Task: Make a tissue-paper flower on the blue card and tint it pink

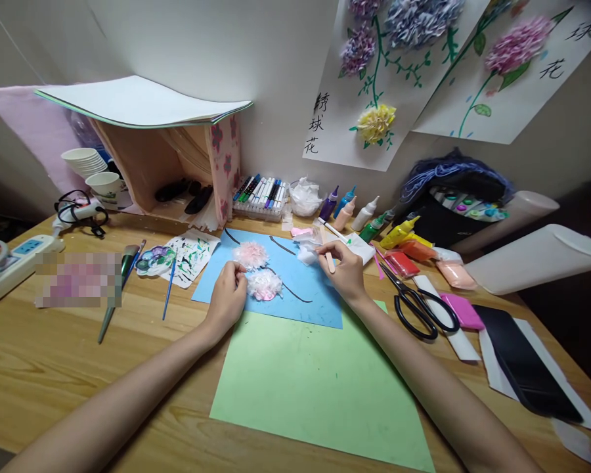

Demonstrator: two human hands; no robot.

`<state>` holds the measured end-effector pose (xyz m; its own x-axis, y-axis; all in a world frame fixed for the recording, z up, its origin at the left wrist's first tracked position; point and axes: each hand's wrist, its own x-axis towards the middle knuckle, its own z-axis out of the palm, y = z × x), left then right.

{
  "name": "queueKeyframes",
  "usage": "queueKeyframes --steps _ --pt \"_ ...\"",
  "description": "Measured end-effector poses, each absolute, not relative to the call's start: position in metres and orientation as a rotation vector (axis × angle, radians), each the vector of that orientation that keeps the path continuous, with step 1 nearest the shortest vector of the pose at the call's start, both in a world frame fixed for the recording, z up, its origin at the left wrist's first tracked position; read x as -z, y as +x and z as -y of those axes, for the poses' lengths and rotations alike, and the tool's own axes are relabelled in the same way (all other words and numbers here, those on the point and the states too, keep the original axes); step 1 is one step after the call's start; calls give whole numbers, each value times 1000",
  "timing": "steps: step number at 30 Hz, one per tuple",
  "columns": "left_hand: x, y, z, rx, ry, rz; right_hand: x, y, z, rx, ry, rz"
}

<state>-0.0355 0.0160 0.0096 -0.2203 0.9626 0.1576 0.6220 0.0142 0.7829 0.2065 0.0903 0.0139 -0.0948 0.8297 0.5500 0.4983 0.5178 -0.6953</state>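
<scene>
A blue paper sheet (305,292) with dark painted stems lies on the wooden desk, overlapping a green sheet (320,387). Two pink tissue-paper flowers sit on the blue sheet, one upper (251,254) and one lower (264,284). My left hand (226,295) is closed in a pinch at the left edge of the lower flower, touching it. My right hand (345,266) is closed on a small wooden stick (329,263), with a bit of white tissue (306,255) just left of its fingers.
Black scissors (421,305) lie right of the blue sheet, by pink clay and a dark phone (522,364). Glue and paint bottles (364,213), a marker tray (261,197), brushes (170,286), a paint-smeared sheet (190,253), a power strip (14,259) and paper cups (86,161) ring the desk.
</scene>
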Motion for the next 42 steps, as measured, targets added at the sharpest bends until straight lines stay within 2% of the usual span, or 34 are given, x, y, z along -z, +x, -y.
queueKeyframes --steps 8,15,23,33,39,42 --pt "-16 -31 -5 -1235 2077 -1661 -19 193 -69 -892 -944 1597" --pt "-22 -16 1 -1090 2246 -1432 -22 179 -47 -1205 -780 1794" --pt "-20 -21 -3 -1199 1980 -1495 -23 189 -58 -1207 -799 1739" --pt "-28 -11 9 -900 2086 -1400 -35 177 -39 -1397 -589 1721" --pt "-32 -13 7 -1005 2022 -1447 -30 183 -47 -1448 -586 1760" --pt "-31 -21 1 -1087 1912 -1480 -22 193 -60 -1347 -708 1792"
